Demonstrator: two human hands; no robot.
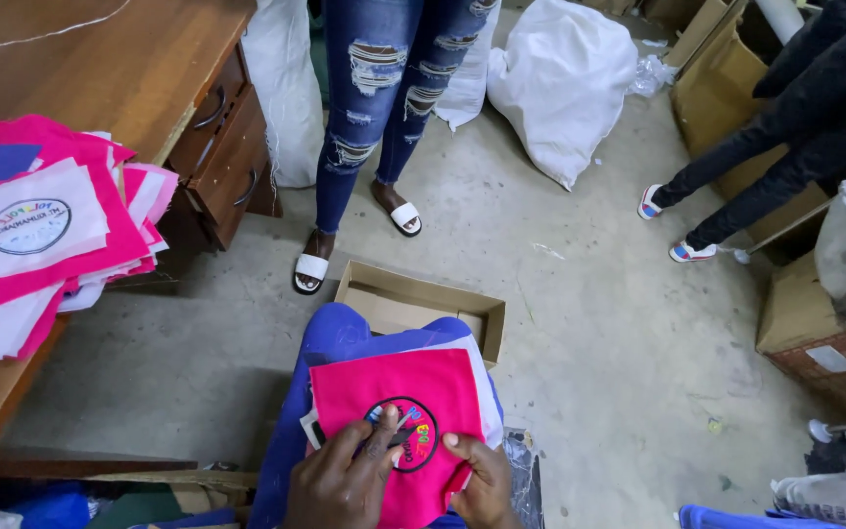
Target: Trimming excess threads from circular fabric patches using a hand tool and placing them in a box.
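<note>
A bright pink fabric piece (413, 402) with a round embroidered badge (405, 431), black-rimmed with coloured lettering, lies flat on a lap, topmost on white and blue pieces. The left hand (345, 480) presses on the badge's near left side; the right hand (482, 480) grips the pink edge just right of it.

left hand (345, 480): palm down, fingers spread | right hand (487, 485): fingers curled, thumb up

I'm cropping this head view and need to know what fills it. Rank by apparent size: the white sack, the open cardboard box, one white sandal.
1. White sack, largest.
2. Open cardboard box, partly hidden by cloth on the lap.
3. White sandal, smallest.
</note>
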